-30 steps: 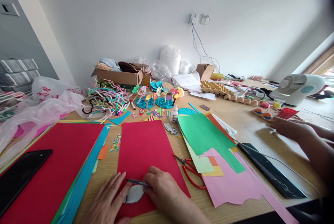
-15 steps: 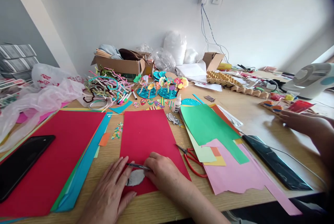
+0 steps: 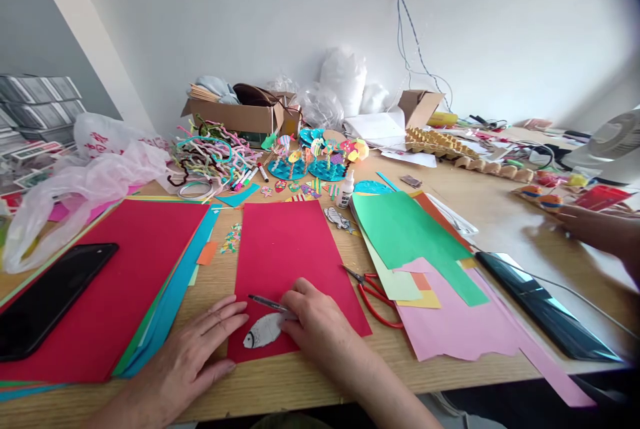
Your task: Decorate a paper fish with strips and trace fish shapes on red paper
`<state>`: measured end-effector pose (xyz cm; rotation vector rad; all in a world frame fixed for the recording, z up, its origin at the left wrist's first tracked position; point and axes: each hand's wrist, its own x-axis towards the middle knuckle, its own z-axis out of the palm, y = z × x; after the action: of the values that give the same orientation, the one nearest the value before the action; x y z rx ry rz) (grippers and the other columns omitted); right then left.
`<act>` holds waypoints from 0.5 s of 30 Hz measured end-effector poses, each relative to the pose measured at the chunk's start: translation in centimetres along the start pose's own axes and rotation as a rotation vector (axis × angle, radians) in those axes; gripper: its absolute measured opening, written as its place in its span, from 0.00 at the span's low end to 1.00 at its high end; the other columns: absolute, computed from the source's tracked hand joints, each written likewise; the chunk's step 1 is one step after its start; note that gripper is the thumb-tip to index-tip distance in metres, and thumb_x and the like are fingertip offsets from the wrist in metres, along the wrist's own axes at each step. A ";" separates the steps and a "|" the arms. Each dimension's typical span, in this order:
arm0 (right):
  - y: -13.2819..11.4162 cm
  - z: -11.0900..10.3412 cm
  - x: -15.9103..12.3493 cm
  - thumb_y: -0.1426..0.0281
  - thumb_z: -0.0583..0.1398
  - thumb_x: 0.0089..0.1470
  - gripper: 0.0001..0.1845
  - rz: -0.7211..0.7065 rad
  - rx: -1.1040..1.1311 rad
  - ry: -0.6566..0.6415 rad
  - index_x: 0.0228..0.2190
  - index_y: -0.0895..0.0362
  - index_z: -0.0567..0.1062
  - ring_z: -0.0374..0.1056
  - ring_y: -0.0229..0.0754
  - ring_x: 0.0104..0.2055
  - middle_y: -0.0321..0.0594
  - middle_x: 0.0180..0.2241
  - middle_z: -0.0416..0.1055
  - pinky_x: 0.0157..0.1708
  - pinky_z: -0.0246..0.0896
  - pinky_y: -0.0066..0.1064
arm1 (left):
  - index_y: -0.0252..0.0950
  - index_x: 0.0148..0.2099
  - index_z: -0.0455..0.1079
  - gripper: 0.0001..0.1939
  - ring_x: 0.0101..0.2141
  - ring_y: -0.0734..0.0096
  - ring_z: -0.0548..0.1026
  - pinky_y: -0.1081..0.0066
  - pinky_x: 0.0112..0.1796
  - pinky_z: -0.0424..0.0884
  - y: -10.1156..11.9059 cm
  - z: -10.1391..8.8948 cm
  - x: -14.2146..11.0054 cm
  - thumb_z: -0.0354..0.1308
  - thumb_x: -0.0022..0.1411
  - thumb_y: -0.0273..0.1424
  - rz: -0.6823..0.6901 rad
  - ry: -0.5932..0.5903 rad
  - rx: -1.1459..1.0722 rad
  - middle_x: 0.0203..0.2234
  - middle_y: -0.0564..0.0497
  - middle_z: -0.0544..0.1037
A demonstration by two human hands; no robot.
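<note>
A sheet of red paper [image 3: 287, 249] lies in front of me with a small white paper fish [image 3: 265, 331] near its lower edge, its head to the left and black lines drawn on it. My right hand [image 3: 317, 319] is closed on a dark pen [image 3: 266, 302], which points left above the fish. The fingers of that hand cover the tail. My left hand [image 3: 207, 342] rests open, fingers stretched out, across the table and the red sheet's lower left edge. Red-handled scissors [image 3: 375, 299] lie just right of the sheet.
Stacked coloured paper [image 3: 165, 229] with a black phone [image 3: 55, 296] on it lies left. Green paper [image 3: 405, 226] and pink paper [image 3: 460, 326] lie right. A glue bottle [image 3: 345, 190] stands behind. Another person's hand [image 3: 593, 226] is at far right.
My left hand has drawn back to the left off the paper fish, so the fish's head now shows. My right hand still holds the pen. The view has shifted slightly.
</note>
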<state>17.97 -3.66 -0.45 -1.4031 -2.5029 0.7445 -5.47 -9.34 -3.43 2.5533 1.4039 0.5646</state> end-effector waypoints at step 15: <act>-1.0 0.5 -0.3 0.73 0.58 0.52 0.04 0.041 -0.037 -0.026 0.31 0.55 0.74 0.66 0.36 0.33 0.35 0.33 0.67 0.28 0.51 0.24 | 0.45 0.55 0.60 0.20 0.53 0.64 0.67 0.66 0.50 0.66 0.3 1.0 -0.3 0.51 0.61 0.29 -0.023 0.084 -0.013 0.53 0.51 0.69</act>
<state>17.20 -4.51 -0.31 -1.4709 -2.5271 0.7314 -4.98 -9.68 -4.28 2.5279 1.4496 0.6823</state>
